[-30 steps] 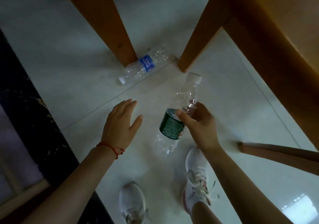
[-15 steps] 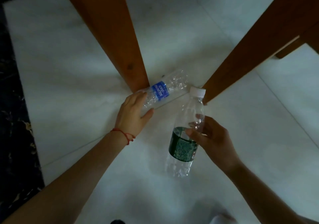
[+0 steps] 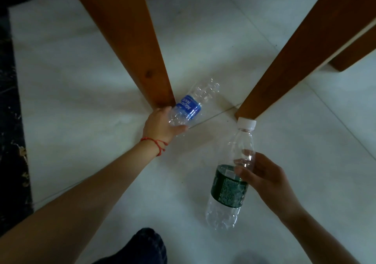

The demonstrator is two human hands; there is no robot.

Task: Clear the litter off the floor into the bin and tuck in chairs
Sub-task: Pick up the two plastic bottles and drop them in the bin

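Observation:
An empty clear plastic bottle with a blue label [image 3: 191,105] lies on the white tiled floor beside a wooden leg. My left hand [image 3: 159,124] grips its neck end, thumb curled under it. A red string sits on that wrist. My right hand [image 3: 264,176] holds a second clear bottle with a dark green label [image 3: 230,190] and a white cap, upright and slightly tilted, above the floor.
Two thick wooden furniture legs stand ahead, a left leg [image 3: 130,40] and a right leg [image 3: 295,56]. A further wooden piece [image 3: 354,54] sits at the right edge. A dark marble strip [image 3: 10,121] borders the floor on the left. My dark-clothed knee [image 3: 142,247] shows at the bottom.
My left hand reached forward to the blue-label bottle and closed around its neck end. The view moved closer to the legs. The green-label bottle stayed in my right hand.

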